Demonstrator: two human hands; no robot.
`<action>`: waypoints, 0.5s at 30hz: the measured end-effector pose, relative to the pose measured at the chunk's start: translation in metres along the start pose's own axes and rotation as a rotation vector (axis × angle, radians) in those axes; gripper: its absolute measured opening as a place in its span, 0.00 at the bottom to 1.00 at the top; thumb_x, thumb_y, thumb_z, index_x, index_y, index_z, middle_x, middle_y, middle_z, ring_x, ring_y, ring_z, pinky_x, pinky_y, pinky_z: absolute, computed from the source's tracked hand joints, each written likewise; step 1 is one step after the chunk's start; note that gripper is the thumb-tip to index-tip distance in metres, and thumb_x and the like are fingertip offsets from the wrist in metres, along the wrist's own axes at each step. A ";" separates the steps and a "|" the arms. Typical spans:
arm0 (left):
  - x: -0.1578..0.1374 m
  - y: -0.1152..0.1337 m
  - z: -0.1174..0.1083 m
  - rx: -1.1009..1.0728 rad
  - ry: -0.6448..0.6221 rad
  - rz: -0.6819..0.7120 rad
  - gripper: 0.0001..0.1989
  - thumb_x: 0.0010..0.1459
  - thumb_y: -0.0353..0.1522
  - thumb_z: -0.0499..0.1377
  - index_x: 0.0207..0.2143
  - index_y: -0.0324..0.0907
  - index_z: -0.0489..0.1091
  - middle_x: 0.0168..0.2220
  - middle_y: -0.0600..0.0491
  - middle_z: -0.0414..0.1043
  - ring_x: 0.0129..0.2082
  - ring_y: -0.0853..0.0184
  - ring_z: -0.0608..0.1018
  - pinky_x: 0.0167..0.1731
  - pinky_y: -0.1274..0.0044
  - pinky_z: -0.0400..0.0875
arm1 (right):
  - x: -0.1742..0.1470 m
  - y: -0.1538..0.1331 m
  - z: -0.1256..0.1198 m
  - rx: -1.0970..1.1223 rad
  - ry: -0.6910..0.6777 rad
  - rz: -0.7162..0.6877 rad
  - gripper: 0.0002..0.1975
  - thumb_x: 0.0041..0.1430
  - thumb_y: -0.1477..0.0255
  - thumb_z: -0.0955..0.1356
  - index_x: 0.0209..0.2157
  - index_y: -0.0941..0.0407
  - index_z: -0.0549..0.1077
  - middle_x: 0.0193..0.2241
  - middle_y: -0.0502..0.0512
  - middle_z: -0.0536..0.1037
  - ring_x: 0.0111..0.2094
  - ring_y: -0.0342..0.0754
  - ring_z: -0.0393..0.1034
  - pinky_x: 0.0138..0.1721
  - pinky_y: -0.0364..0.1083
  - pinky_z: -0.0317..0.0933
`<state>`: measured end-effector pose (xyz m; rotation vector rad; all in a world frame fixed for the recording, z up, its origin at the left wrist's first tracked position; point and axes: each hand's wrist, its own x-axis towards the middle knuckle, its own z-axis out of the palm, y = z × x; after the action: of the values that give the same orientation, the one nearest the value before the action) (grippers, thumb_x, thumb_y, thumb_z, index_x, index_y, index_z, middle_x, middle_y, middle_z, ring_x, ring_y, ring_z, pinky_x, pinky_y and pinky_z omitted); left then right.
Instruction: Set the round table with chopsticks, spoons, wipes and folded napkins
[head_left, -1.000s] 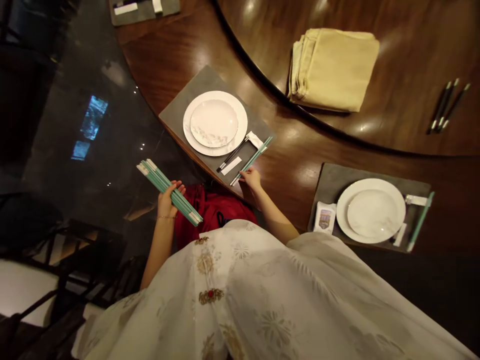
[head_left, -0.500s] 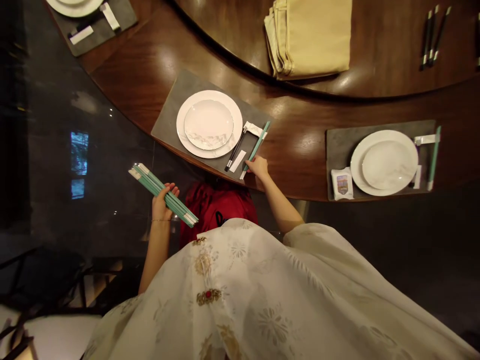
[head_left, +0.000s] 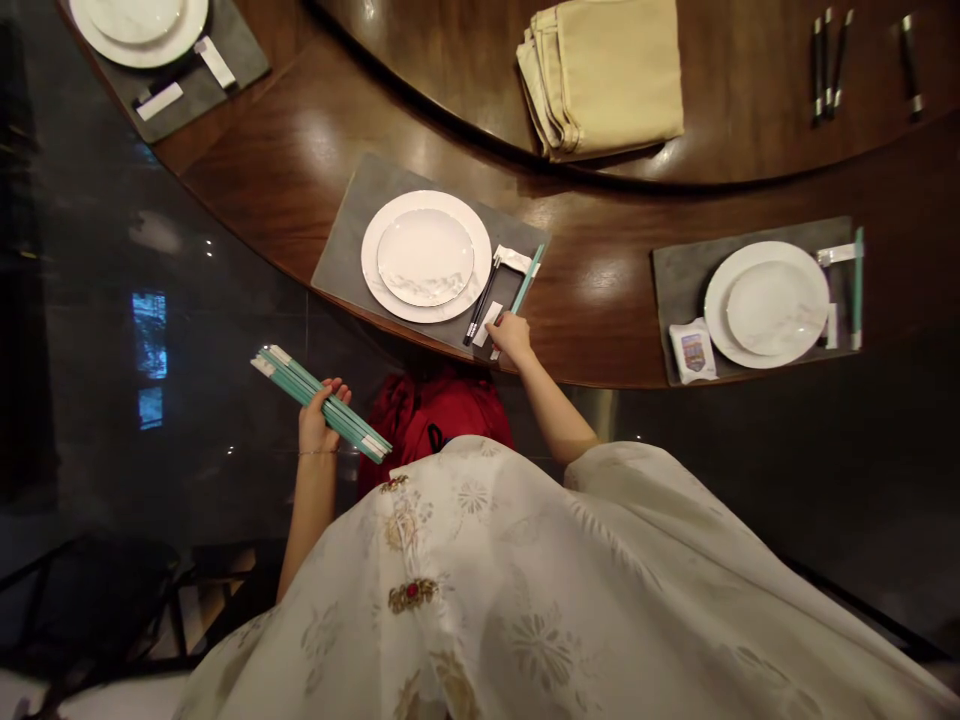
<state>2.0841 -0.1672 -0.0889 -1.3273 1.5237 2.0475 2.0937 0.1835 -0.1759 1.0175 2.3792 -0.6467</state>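
My left hand (head_left: 322, 412) is closed round a bundle of teal chopsticks with white ends (head_left: 289, 376), held in the air off the table's edge. At the middle place setting, my right hand (head_left: 511, 337) pinches the lower part of a teal pair of chopsticks (head_left: 529, 276). Their upper end lies across a white rest (head_left: 514, 259). Just left of this pair are black chopsticks (head_left: 481, 302) and a small white paper strip (head_left: 488, 324). A small plate (head_left: 425, 256) sits on a larger white plate (head_left: 373, 281), both on a grey placemat (head_left: 346, 228).
A right-hand placemat (head_left: 670, 285) bears stacked plates (head_left: 776, 305), a printed white packet (head_left: 693, 351) and teal chopsticks (head_left: 857, 290). Another setting's placemat (head_left: 244, 50) is at upper left. Folded yellow cloth (head_left: 615, 80) and black chopsticks (head_left: 817, 70) lie on the raised inner disc.
My right hand has stayed on the teal chopsticks at the middle setting, with only a slight shift. The bundle in my left hand sits slightly lower in view. The camera view has shifted a little.
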 end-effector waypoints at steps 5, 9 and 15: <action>0.006 0.010 -0.004 0.034 -0.021 0.015 0.06 0.50 0.23 0.57 0.32 0.40 0.69 0.29 0.55 0.75 0.30 0.73 0.78 0.41 0.77 0.74 | 0.000 -0.013 0.014 0.001 0.013 0.017 0.19 0.54 0.69 0.66 0.45 0.65 0.67 0.41 0.68 0.75 0.45 0.53 0.70 0.45 0.45 0.61; 0.011 0.017 -0.009 0.028 -0.039 0.011 0.07 0.49 0.23 0.57 0.31 0.40 0.69 0.29 0.55 0.75 0.29 0.73 0.78 0.40 0.77 0.74 | -0.001 -0.017 0.016 0.001 0.013 0.031 0.18 0.53 0.69 0.66 0.45 0.65 0.68 0.39 0.67 0.76 0.45 0.53 0.71 0.45 0.45 0.61; 0.012 0.026 -0.009 -0.035 -0.063 -0.013 0.06 0.49 0.22 0.58 0.32 0.37 0.69 0.28 0.53 0.75 0.29 0.72 0.78 0.40 0.77 0.74 | -0.018 -0.024 0.011 -0.044 0.038 0.086 0.20 0.54 0.69 0.66 0.46 0.67 0.66 0.41 0.71 0.74 0.46 0.56 0.70 0.45 0.47 0.61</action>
<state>2.0652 -0.1887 -0.0823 -1.2695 1.4551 2.0962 2.0895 0.1531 -0.1685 1.1151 2.3570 -0.5466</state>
